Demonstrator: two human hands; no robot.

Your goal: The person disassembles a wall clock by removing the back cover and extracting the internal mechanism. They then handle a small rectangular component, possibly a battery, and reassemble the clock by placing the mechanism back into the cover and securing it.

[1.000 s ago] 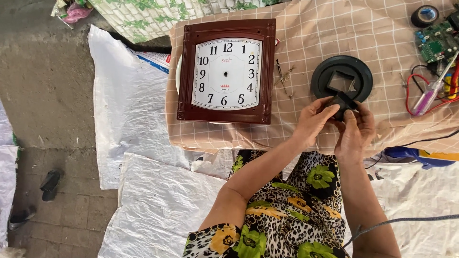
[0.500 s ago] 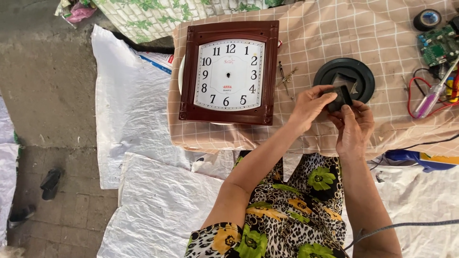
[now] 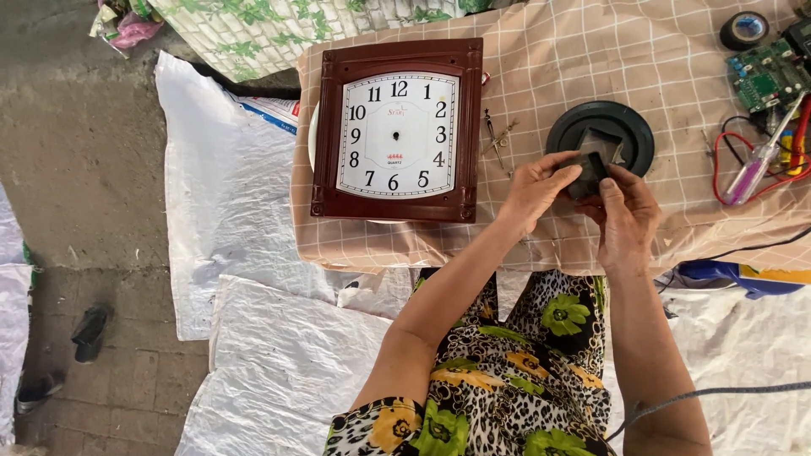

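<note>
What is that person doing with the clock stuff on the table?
A person holds a small black box in both hands, left hand and right hand, just above a checked cloth. Behind it lies a round black disc. A square brown wall clock without hands lies face up, its loose hands beside it.

Your arms bare, no sleeves, no rings or watch visible on left hand (image 3: 534, 187) or right hand (image 3: 627, 216). Your dress (image 3: 507, 380): leopard-print fabric, large green-yellow flowers.
</note>
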